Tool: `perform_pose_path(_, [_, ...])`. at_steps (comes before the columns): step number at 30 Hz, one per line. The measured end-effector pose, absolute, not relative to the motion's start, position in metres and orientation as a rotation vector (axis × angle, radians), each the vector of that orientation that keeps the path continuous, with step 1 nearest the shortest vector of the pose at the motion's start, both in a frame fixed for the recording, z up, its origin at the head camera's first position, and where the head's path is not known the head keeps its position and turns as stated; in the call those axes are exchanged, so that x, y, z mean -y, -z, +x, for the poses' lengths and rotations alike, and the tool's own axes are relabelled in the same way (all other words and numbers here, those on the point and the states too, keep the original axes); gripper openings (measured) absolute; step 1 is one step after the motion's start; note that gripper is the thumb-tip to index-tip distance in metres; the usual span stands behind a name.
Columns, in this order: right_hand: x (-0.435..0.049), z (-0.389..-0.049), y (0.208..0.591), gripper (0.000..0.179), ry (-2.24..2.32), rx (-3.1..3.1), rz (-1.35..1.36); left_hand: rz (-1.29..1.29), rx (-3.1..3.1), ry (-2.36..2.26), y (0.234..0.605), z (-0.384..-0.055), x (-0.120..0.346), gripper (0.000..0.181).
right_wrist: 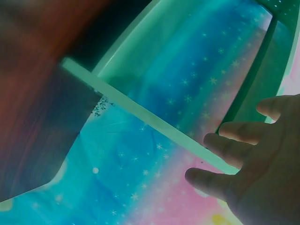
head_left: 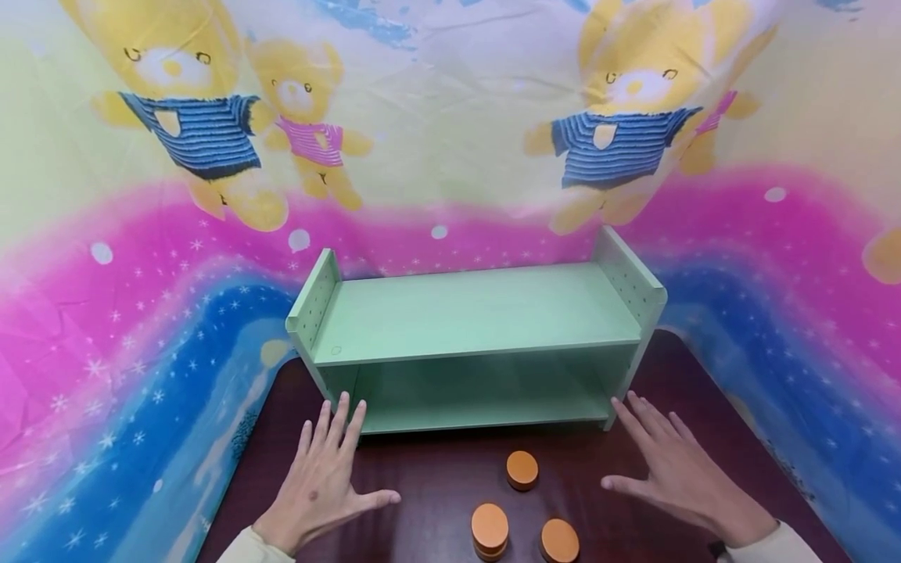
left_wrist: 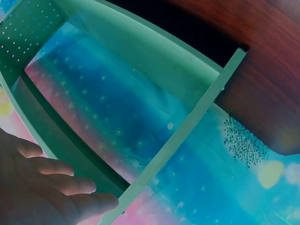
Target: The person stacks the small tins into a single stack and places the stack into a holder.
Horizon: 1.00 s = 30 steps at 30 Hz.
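A pale green two-tier shelf [head_left: 479, 317] stands on a dark wood table, with raised side panels dotted with holes. My left hand [head_left: 320, 477] is spread over the table in front of the shelf's left end, palm down and holding nothing. On the other side my right hand [head_left: 676, 469] is likewise spread, fingers straight, in front of the right side panel. Between the hands lie round orange-brown discs: one disc [head_left: 522, 470] nearer the shelf, another disc [head_left: 560, 540] at front right, and a stack of discs [head_left: 489, 526] at front left. Neither hand touches a disc.
Behind and at both sides of the table [head_left: 429, 477] hangs a printed cloth [head_left: 450, 156] with teddy bears and snowflakes. The shelf's open back shows the cloth in the left wrist view, where its side panel edge [left_wrist: 183, 131] crosses the frame.
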State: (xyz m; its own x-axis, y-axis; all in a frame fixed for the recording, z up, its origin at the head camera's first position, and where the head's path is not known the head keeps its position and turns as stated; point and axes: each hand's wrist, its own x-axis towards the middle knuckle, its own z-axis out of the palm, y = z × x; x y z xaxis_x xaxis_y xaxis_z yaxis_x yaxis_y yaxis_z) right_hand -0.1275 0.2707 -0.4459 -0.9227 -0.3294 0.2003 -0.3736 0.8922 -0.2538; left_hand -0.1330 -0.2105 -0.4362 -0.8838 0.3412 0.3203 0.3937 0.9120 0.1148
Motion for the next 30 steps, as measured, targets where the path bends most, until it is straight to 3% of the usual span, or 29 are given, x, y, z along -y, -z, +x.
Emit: perform_pose_path(30, [-0.266,-0.126,0.472,0.099,-0.558,2.757,0.670,-0.575,2.774,0.437,0.460,-0.132,0.207,0.127])
